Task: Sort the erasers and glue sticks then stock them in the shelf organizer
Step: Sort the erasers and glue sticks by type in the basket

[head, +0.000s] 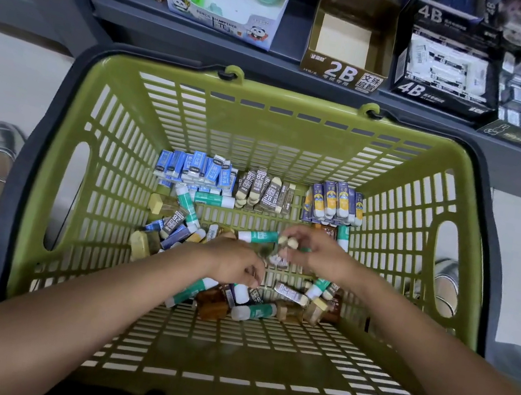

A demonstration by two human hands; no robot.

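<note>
Head view: both hands work low inside the green basket (63, 141); the right hand (315, 254) has its fingers (292, 243) curled round a small clutch of beige-ended erasers, held just above the basket floor; the left hand (233, 262) hangs beside it with fingers turned down into the loose pile (254, 300), and the blur hides whether they pinch anything, so I cannot tell.

The relation that matters: the row of 2B erasers (265, 191) stands against the far wall of the basket, straight ahead of the right hand and away from the body, each piece upright on end; the held erasers probably belong there, so the move would be a short reach forward, and the right hand is the nearer one.

Contents of the basket: along the far wall, a blue eraser row (194, 168) at the left, the 2B row in the middle, a yellow-and-blue row (337, 200) at the right; nearer the person, unsorted glue sticks (254, 311) with green bodies and white caps lie at all angles among brown and beige erasers; one glue stick (259, 236) lies crosswise, just beside the right fingertips.

On the shelf (184, 27) beyond, an open 2B box (349, 39) looks empty; a 4B box (444, 73) holds white erasers; stocking has not yet begun, by my judgement.
</note>
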